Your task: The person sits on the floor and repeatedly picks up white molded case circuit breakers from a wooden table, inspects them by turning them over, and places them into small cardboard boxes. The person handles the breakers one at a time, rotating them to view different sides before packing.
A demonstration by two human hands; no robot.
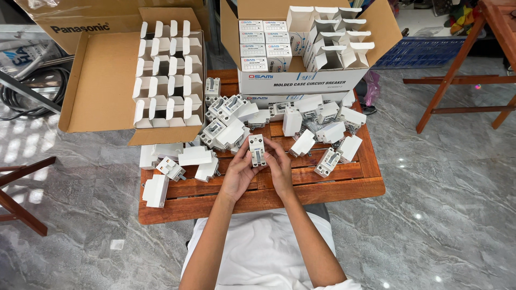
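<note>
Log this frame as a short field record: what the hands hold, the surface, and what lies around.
held item: white circuit breaker, upright
left hand: grips the breaker's left side
right hand: grips its right side
surface: slatted wooden table
on table: loose white breakers scattered
left box: brown carton with open small white boxes
right box: carton, part closed and part open small boxes

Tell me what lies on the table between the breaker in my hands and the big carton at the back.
In the head view, a heap of loose white breakers lies between the held breaker and the carton.
</note>
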